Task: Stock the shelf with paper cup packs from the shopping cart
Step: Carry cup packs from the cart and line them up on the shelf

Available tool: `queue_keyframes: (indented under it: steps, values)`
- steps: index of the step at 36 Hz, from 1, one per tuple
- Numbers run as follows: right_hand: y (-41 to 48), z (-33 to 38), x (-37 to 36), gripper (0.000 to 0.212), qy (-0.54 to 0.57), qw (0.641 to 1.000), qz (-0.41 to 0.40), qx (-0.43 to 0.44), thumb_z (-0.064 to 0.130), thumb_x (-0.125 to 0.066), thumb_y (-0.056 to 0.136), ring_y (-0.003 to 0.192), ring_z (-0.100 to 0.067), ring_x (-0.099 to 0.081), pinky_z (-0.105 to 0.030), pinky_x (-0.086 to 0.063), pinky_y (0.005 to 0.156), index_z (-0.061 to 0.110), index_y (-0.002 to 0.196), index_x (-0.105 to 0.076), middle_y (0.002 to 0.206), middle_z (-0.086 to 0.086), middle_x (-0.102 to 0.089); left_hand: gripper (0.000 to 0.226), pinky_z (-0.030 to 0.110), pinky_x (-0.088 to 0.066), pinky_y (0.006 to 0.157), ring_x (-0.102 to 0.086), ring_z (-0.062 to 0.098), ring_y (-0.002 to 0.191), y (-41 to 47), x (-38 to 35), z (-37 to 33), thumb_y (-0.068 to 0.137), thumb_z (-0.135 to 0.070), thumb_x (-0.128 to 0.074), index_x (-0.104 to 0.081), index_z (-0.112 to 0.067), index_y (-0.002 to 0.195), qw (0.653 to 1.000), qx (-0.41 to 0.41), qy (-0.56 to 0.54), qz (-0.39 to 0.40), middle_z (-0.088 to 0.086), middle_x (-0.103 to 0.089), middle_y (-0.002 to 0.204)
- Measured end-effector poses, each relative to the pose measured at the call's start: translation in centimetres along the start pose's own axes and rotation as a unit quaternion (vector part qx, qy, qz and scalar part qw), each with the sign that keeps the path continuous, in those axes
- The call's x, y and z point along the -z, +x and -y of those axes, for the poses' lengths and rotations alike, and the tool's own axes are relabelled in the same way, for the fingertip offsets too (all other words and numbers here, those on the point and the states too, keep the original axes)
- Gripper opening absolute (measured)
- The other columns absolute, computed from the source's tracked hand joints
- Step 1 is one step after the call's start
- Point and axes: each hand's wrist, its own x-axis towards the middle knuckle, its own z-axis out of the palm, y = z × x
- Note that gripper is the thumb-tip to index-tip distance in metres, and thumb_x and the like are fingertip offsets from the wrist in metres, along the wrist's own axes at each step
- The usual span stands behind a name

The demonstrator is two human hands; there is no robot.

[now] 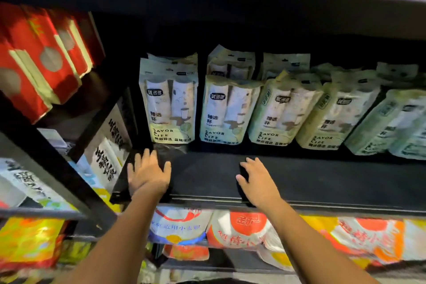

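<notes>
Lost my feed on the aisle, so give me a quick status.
Left hand and right hand empty, open over the shelf. Cup packs standing at the back. Front strip bare, nothing blocking.

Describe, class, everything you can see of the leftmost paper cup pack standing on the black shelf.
The leftmost paper cup pack is a pale green and white bag of glossy plastic film. Through its front show two stacks of white cups side by side. It bears a dark logo badge, Chinese lettering, a cup drawing and the words SAVOR LIFE. It stands upright on the black shelf, at the left end of the row, with another pack close behind it. Neither hand touches it; the left hand lies open below it.
</notes>
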Motion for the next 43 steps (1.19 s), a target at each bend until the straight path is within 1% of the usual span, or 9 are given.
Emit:
queue_keyframes:
  steps: [4,8,10,12,14,19,28,34,43]
  values:
    - [-2.9,-1.6,0.6,0.055,-0.045,0.998,0.028,0.016,0.042,-0.046,0.105,0.155,-0.021,-0.013,-0.047,-0.009,0.124,0.021,0.154,-0.036,0.166,0.0,-0.023,0.063,0.048,-0.002,0.124,-0.001,0.024,0.155,-4.3,-0.2,0.3,0.103,-0.051,-0.025,-0.015,-0.027,0.16,1.0,-0.014,0.019,0.01,-0.003,-0.006,0.169]
    - [-6.3,-3.2,1.0,0.055,-0.067,0.997,0.024,0.042,0.043,-0.046,0.104,0.154,-0.022,-0.017,-0.047,-0.013,0.124,0.021,0.154,-0.036,0.165,-0.002,-0.026,0.061,0.051,-0.005,0.123,-0.001,0.024,0.155,-9.5,-1.2,0.3,0.103,-0.049,-0.026,-0.016,-0.028,0.16,1.0,-0.014,0.003,-0.001,-0.002,-0.005,0.169]
    - [-8.2,-4.0,1.1,0.057,-0.085,0.994,0.024,0.062,0.042,-0.048,0.103,0.153,-0.023,-0.019,-0.047,-0.014,0.124,0.019,0.154,-0.035,0.164,-0.003,-0.026,0.068,0.052,-0.014,0.122,-0.003,0.026,0.155,-12.4,-1.7,0.7,0.1,-0.052,-0.031,-0.019,-0.024,0.16,0.999,-0.041,-0.021,0.009,0.001,-0.006,0.169]
    - [-10.0,-4.8,1.0,0.061,-0.116,0.989,0.03,0.083,0.041,-0.051,0.101,0.153,-0.026,-0.019,-0.047,-0.015,0.123,0.018,0.154,-0.033,0.165,-0.005,-0.025,0.077,0.047,-0.032,0.114,-0.024,0.03,0.15,-15.1,-2.2,1.5,0.094,-0.055,-0.045,-0.024,-0.017,0.159,0.997,-0.068,-0.005,0.028,0.007,-0.012,0.168]
    - [-11.8,-5.3,0.6,0.06,-0.131,0.985,0.036,0.104,0.038,-0.055,0.098,0.151,-0.029,-0.022,-0.045,-0.019,0.122,0.016,0.151,-0.039,0.162,-0.008,-0.029,0.073,0.043,-0.042,0.104,-0.044,0.033,0.137,-17.8,-2.9,2.3,0.093,-0.044,-0.062,-0.036,-0.011,0.153,0.997,-0.039,-0.014,0.06,0.013,-0.03,0.161]
    - [-16.0,-4.2,-1.4,0.044,-0.061,0.985,0.055,0.152,0.028,-0.063,0.093,0.14,-0.029,-0.038,-0.038,-0.032,0.117,0.014,0.135,-0.06,0.15,-0.009,-0.044,0.063,0.04,-0.037,0.104,-0.04,0.034,0.135,-24.9,-3.3,3.4,0.09,-0.027,-0.072,-0.044,-0.004,0.141,0.985,0.069,-0.137,0.083,0.013,-0.045,0.141]
    - [-19.5,2.0,-5.0,0.061,-0.138,0.943,0.201,0.226,0.032,-0.066,0.086,0.125,-0.028,-0.048,-0.038,-0.047,0.098,0.022,0.143,-0.046,0.141,-0.005,-0.046,0.057,0.046,-0.042,0.107,-0.041,0.032,0.135,-32.1,-0.1,10.0,0.096,-0.039,-0.058,-0.044,-0.017,0.147,0.988,0.136,-0.036,0.056,0.006,-0.039,0.153]
    - [-20.4,8.6,-7.4,0.061,-0.193,0.913,0.243,0.266,0.033,-0.07,0.085,0.122,-0.028,-0.05,-0.037,-0.046,0.093,0.021,0.139,-0.046,0.134,-0.005,-0.048,0.051,0.04,-0.049,0.094,-0.051,0.03,0.123,-36.4,1.8,17.3,0.094,-0.044,-0.051,-0.05,-0.019,0.139,0.977,0.211,0.007,0.037,0.008,-0.048,0.142]
    - [-24.4,24.0,-14.9,0.063,-0.169,0.876,0.282,0.352,0.031,-0.068,0.089,0.134,-0.027,-0.044,-0.037,-0.041,0.107,0.018,0.146,-0.045,0.144,-0.005,-0.046,0.057,0.041,-0.048,0.098,-0.047,0.028,0.13,-42.9,6.5,30.7,0.094,-0.047,-0.054,-0.042,-0.024,0.145,0.937,0.347,-0.019,0.028,0.003,-0.041,0.149]
